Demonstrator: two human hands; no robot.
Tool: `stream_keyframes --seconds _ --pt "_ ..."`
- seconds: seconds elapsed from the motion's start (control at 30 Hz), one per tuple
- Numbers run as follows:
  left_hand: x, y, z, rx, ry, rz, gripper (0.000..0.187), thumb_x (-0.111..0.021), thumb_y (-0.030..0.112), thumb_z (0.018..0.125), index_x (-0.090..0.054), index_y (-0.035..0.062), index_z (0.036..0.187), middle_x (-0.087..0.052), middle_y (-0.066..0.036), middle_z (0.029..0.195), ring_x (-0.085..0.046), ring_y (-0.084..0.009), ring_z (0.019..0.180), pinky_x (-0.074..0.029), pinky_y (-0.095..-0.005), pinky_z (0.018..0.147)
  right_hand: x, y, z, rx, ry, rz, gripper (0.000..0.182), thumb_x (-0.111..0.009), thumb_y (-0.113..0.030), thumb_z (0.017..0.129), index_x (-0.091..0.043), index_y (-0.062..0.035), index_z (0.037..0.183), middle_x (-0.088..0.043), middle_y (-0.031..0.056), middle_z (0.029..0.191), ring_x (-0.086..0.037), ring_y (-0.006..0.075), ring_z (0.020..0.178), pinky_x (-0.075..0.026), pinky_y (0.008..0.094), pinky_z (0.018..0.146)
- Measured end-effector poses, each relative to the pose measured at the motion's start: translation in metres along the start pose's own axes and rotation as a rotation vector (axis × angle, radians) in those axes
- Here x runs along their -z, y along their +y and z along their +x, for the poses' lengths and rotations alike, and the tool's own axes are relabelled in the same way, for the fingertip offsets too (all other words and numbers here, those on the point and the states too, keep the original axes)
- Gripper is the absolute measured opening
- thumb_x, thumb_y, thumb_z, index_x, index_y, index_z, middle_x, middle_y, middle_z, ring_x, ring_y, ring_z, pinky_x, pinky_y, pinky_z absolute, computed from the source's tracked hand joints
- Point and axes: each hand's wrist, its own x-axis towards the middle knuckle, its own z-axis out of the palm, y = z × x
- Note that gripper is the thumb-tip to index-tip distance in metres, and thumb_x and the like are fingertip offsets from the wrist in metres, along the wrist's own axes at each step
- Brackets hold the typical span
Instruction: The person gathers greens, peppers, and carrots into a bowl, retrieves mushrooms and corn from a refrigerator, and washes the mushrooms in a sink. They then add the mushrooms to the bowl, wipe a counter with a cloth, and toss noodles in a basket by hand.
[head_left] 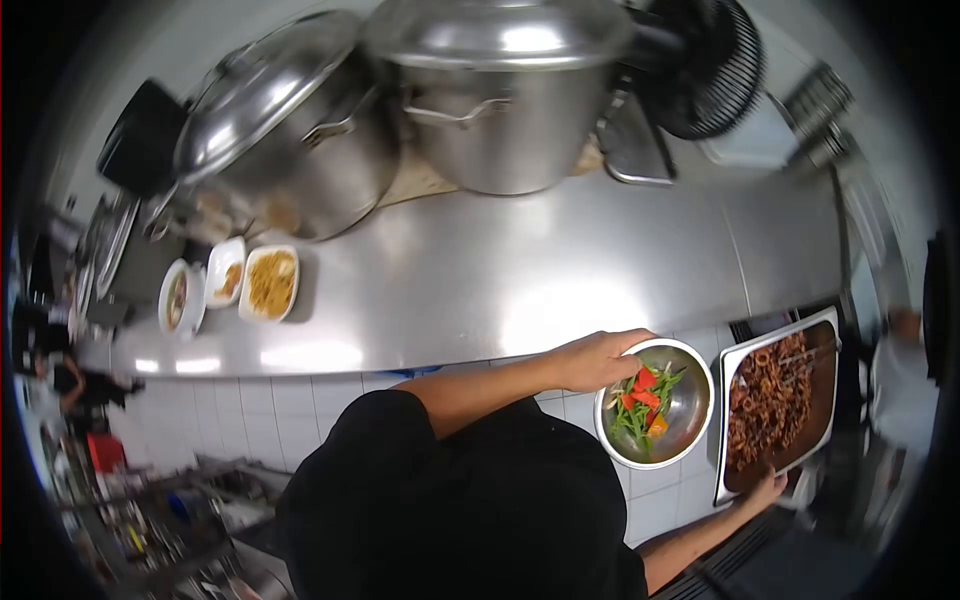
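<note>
My left hand (598,361) grips the rim of a round metal bowl (690,425), its thumb over the edge. Green strips with red and orange pieces (645,400) lie in the bowl. At the lower right, my right hand (765,490) is at the near edge of a rectangular metal tray (722,470), its fingers closed on the rim. Dark brown cooked pieces (775,400) fill much of the tray, with a metal utensil over them. The bowl is just left of the tray.
Two large lidded pots (500,130) stand at the back of the steel counter (450,280). Three white dishes of food, one with noodles (270,283), sit at its left. A black fan (715,70) is at the back right. People (905,380) are at both far sides.
</note>
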Motion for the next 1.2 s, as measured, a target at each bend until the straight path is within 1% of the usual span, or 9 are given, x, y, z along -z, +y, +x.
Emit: stream_keyframes --seconds 0.07,0.17,0.33,0.47,0.53,0.83,0.9,1.1,1.2 --pt "-0.002 0.013 -0.023 -0.003 0.063 -0.019 0.044 -0.046 0.018 0.094 -0.048 0.0063 0.136 -0.068 -0.019 0.105 -0.067 -0.0243 0.095 -0.052 -0.0364 0.087 -0.045 -0.034 0.013 0.049 0.008 0.034 0.037 -0.066 -0.010 0.080 -0.059 0.0078 0.112 -0.065 0.0084 0.086 -0.060 0.0182 0.068 -0.049 0.0320 0.062" --pt "-0.022 0.008 -0.029 0.041 0.117 -0.049 0.044 -0.046 0.019 0.095 -0.048 0.0071 0.136 -0.068 -0.019 0.106 -0.067 -0.0247 0.095 -0.051 -0.0372 0.087 -0.090 -0.009 0.069 -0.011 -0.261 0.230 0.035 -0.068 -0.007 0.076 -0.059 0.0095 0.105 -0.065 0.0127 0.086 -0.061 0.0218 0.065 -0.051 0.0366 0.057" --pt "-0.009 0.012 -0.032 0.093 0.240 -0.081 0.041 -0.047 0.014 0.096 -0.048 0.0064 0.137 -0.066 -0.012 0.111 -0.064 -0.0161 0.100 -0.050 -0.0325 0.090 -0.163 -0.047 0.104 0.000 -0.403 0.156 0.048 -0.067 -0.009 0.076 -0.054 0.0145 0.115 -0.064 0.0187 0.105 -0.062 0.0242 0.087 -0.052 0.0345 0.077" --pt "-0.014 0.020 -0.033 0.163 0.281 -0.011 0.042 -0.050 0.014 0.097 -0.047 0.0049 0.138 -0.065 -0.010 0.112 -0.063 -0.0148 0.100 -0.051 -0.0318 0.089 -0.160 -0.077 0.083 0.036 -0.314 -0.049 0.046 -0.073 -0.010 0.074 -0.060 0.0116 0.113 -0.067 0.0158 0.105 -0.063 0.0222 0.086 -0.052 0.0354 0.076" --pt "-0.021 0.004 -0.033 0.096 0.304 -0.171 0.042 -0.050 0.015 0.098 -0.046 0.0048 0.139 -0.064 -0.008 0.114 -0.061 -0.0137 0.101 -0.050 -0.0313 0.090 -0.156 -0.050 0.114 -0.004 -0.491 0.148 0.048 -0.079 -0.015 0.073 -0.063 0.0082 0.113 -0.068 0.0121 0.101 -0.062 0.0201 0.083 -0.050 0.0353 0.073" --pt "-0.067 -0.007 -0.051 0.086 0.404 -0.163 0.037 -0.048 0.010 0.097 -0.050 -0.0006 0.133 -0.061 -0.008 0.115 -0.056 -0.0136 0.108 -0.045 -0.0291 0.096 -0.204 -0.126 0.084 -0.194 -0.258 0.227 0.066 -0.064 -0.025 0.086 -0.043 0.0036 0.141 -0.060 0.0237 0.124 -0.059 0.0288 0.114 -0.047 0.0340 0.095" --pt "-0.073 -0.010 -0.052 0.111 0.373 -0.148 0.039 -0.049 0.011 0.097 -0.049 -0.0009 0.134 -0.060 -0.008 0.118 -0.055 -0.0141 0.111 -0.043 -0.0295 0.098 -0.209 -0.070 0.118 0.012 -0.221 0.098 0.060 -0.064 -0.023 0.092 -0.043 -0.0061 0.146 -0.067 0.0147 0.114 -0.063 0.0270 0.108 -0.052 0.0355 0.083" --pt "-0.065 0.003 -0.029 0.070 0.290 -0.164 0.041 -0.049 0.008 0.095 -0.048 -0.0027 0.135 -0.059 -0.010 0.123 -0.055 -0.0152 0.112 -0.042 -0.0289 0.099 -0.083 0.090 0.045 0.314 0.095 -0.333 0.045 -0.057 -0.018 0.093 -0.055 -0.0027 0.136 -0.067 0.0202 0.120 -0.065 0.0305 0.108 -0.050 0.0385 0.092" --pt "-0.046 -0.006 -0.007 0.105 0.230 -0.302 0.043 -0.051 0.008 0.092 -0.048 -0.0022 0.134 -0.059 -0.012 0.123 -0.057 -0.0171 0.112 -0.044 -0.0305 0.098 -0.005 0.158 -0.065 -0.248 -0.218 -0.605 0.044 -0.063 -0.022 0.090 -0.060 -0.0056 0.131 -0.067 0.0217 0.117 -0.063 0.0365 0.112 -0.050 0.0381 0.096"
